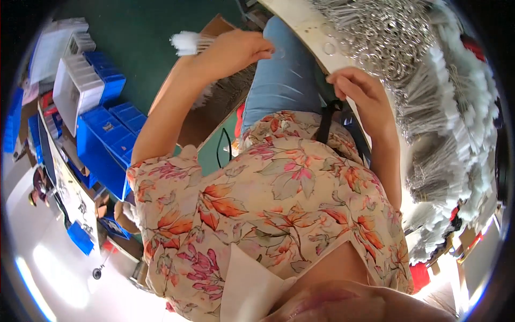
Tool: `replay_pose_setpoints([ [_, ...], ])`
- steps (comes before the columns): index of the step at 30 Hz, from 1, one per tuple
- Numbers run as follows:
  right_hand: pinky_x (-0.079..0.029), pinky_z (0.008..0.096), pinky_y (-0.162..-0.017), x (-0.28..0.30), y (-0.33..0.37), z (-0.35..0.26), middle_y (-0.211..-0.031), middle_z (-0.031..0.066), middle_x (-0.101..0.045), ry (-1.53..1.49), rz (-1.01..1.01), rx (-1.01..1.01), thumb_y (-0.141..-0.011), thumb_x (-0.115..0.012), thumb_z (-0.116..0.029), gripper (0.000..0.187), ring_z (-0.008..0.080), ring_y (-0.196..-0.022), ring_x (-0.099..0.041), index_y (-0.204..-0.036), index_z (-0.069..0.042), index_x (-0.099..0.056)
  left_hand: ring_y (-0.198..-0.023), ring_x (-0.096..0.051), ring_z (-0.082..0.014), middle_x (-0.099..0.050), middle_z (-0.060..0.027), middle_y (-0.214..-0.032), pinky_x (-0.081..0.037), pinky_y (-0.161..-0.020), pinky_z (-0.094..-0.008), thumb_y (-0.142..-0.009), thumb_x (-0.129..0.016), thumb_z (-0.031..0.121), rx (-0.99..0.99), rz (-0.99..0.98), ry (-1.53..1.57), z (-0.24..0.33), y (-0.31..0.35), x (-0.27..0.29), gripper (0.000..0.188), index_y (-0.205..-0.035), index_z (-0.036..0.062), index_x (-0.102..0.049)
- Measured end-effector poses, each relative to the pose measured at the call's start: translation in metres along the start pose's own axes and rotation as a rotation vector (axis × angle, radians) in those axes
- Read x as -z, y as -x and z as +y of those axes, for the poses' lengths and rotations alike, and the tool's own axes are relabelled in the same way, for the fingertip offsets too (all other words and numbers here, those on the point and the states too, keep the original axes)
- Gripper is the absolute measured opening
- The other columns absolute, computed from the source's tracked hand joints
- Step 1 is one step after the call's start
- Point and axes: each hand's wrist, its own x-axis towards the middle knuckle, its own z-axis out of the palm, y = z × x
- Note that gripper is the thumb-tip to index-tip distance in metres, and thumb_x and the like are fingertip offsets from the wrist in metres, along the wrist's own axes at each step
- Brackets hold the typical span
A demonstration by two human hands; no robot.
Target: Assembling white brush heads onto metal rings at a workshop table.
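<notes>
Over my lap, my left hand (236, 51) is closed. A small bunch of white-bristled wire brushes (186, 43) sticks out past its wrist side, the thin stems running in behind the hand. Near those fingertips a faint ring shape shows against the blue jeans (284, 80). My right hand (362, 94) is at the table edge with thumb and fingers curled together; whatever they pinch, if anything, is too small to see. Just beyond it lies a heap of metal rings (394, 51). Bunches of white wire brushes (434, 118) cover the table to its right.
An open cardboard box (188, 121) with more wire brushes inside stands left of my legs. Blue bins (102, 139) and white crates (78, 86) are stacked farther left. The pale table edge (295, 27) runs along my right side. A black strap (324, 126) hangs by my waist.
</notes>
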Motion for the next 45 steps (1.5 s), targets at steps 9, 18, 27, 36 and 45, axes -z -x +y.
replay_pose_setpoints([
  [9, -0.036, 0.0195, -0.064, 0.018, 0.021, 0.048, -0.073, -0.0010, -0.054, -0.086, 0.199, -0.183, -0.087, -0.054, -0.017, 0.017, 0.0063, -0.068, -0.046, -0.090, -0.001, -0.062, -0.096, -0.058, -0.0319, -0.061, -0.0123, -0.105, -0.047, -0.077, -0.0422, -0.082, -0.049, 0.024, 0.608, -0.856, -0.402, -0.088, 0.238, -0.208, 0.026, -0.098, 0.0098, -0.065],
  [18, -0.038, 0.0195, -0.065, 0.023, 0.011, 0.028, -0.075, -0.0013, -0.055, -0.065, 0.126, -0.158, -0.088, -0.054, -0.016, 0.016, 0.0060, -0.069, -0.047, -0.090, -0.002, -0.062, -0.083, -0.061, -0.0354, -0.062, -0.0205, -0.084, -0.049, -0.074, -0.0397, -0.079, -0.051, 0.021, 1.212, -0.188, 0.012, -0.071, 0.205, -0.236, 0.018, -0.085, 0.0096, -0.064],
  [27, -0.042, 0.0212, -0.064, 0.092, 0.052, -0.042, -0.080, 0.0005, -0.059, -0.069, 0.323, 0.093, -0.087, -0.056, -0.012, 0.014, 0.0055, -0.071, -0.049, -0.092, 0.000, -0.061, -0.079, -0.059, -0.0141, -0.062, -0.0096, -0.091, -0.049, -0.068, -0.0250, -0.089, -0.052, 0.009, 0.323, 1.008, 0.074, -0.045, -0.072, 0.097, 0.019, -0.103, -0.0019, -0.058],
  [36, -0.046, 0.0253, -0.054, 0.203, 0.087, -0.109, -0.066, 0.0057, -0.060, 0.481, 0.658, 0.164, -0.082, -0.057, -0.010, 0.015, 0.0100, -0.056, -0.056, -0.091, 0.001, -0.062, -0.082, -0.062, -0.0267, -0.063, -0.0135, -0.097, -0.048, -0.073, -0.0359, -0.083, -0.058, 0.022, -0.001, 0.353, -0.179, -0.045, -0.372, 0.154, 0.022, -0.097, 0.0049, -0.061],
  [45, -0.049, 0.0386, -0.066, 0.326, 0.048, -0.095, -0.072, 0.0102, -0.064, 1.082, 1.056, -0.012, -0.074, -0.059, -0.027, 0.022, 0.0292, -0.069, -0.062, -0.078, -0.007, -0.065, -0.085, -0.059, -0.0354, -0.062, -0.0151, -0.089, -0.047, -0.071, -0.0460, -0.083, -0.053, 0.032, 0.221, 0.286, -0.644, -0.050, -0.422, 0.119, 0.025, -0.088, 0.0081, -0.060],
])
